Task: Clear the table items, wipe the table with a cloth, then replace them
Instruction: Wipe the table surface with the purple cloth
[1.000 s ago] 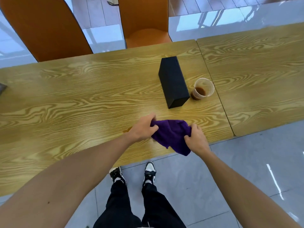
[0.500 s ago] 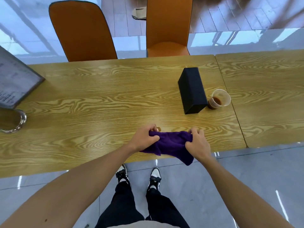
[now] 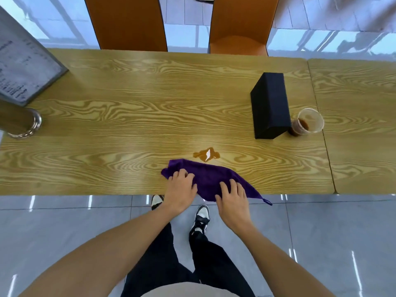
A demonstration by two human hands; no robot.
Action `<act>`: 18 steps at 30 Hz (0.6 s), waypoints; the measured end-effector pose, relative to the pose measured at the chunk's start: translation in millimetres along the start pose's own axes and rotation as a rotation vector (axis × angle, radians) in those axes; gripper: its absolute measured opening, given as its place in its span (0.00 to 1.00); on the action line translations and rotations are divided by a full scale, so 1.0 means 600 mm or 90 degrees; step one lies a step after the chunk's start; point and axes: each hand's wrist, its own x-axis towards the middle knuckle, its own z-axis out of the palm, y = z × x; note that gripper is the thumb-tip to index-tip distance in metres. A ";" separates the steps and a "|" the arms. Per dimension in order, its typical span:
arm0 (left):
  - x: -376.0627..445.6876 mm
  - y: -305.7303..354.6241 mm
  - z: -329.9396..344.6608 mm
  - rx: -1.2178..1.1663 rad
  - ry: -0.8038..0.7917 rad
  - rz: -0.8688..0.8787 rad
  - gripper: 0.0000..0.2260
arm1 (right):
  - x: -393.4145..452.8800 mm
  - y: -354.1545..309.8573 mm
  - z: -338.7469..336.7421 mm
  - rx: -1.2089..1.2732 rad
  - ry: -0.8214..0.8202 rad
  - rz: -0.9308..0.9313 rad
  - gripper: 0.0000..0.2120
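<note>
A purple cloth (image 3: 211, 179) lies spread on the near edge of the wooden table (image 3: 128, 116), one corner hanging over the edge. My left hand (image 3: 181, 189) rests flat on its left part and my right hand (image 3: 232, 197) on its right part, fingers apart. A small brown puddle (image 3: 206, 155) sits on the table just beyond the cloth. A black box (image 3: 270, 103) stands at the right, with a clear plastic cup (image 3: 307, 123) of brown drink beside it.
A framed menu stand (image 3: 23, 67) with a metal base (image 3: 23, 125) stands at the table's left end. Two orange chairs (image 3: 126, 22) (image 3: 240, 24) face the far side. A second table (image 3: 360, 116) adjoins on the right. My feet are on grey floor tiles below.
The bunched cloth that both hands gripped has been laid out flat on the table. My fingers have opened and now press on top. The brown puddle has come into view.
</note>
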 end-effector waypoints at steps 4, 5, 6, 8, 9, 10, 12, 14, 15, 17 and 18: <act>-0.022 0.018 0.049 0.048 0.017 -0.034 0.25 | -0.002 -0.016 0.020 0.021 -0.001 0.089 0.30; -0.022 0.024 0.056 0.063 0.020 -0.042 0.28 | 0.002 -0.021 0.023 0.028 -0.007 0.107 0.32; -0.018 0.029 0.060 0.076 0.024 -0.049 0.31 | 0.008 -0.025 0.026 0.034 -0.010 0.118 0.34; -0.007 0.033 0.064 0.083 0.018 -0.065 0.33 | 0.022 -0.031 0.031 0.058 -0.021 0.126 0.35; 0.000 0.033 0.062 0.085 0.013 -0.072 0.33 | 0.030 -0.031 0.032 0.069 -0.024 0.122 0.36; 0.008 0.030 0.061 0.090 0.013 -0.075 0.34 | 0.039 -0.027 0.032 0.074 -0.025 0.111 0.37; 0.027 0.024 0.055 0.094 0.015 -0.079 0.35 | 0.061 -0.015 0.030 0.079 -0.022 0.080 0.37; 0.051 0.015 0.048 0.090 0.020 -0.081 0.36 | 0.091 -0.004 0.022 0.081 -0.022 0.048 0.36; 0.064 0.010 0.043 0.090 0.023 -0.081 0.37 | 0.107 -0.002 0.018 0.082 -0.023 0.035 0.37; 0.089 0.000 0.032 0.090 0.019 -0.079 0.38 | 0.140 -0.006 0.009 0.084 -0.027 0.016 0.37; 0.101 -0.006 0.025 0.089 0.016 -0.078 0.38 | 0.156 -0.009 0.005 0.086 -0.030 0.010 0.38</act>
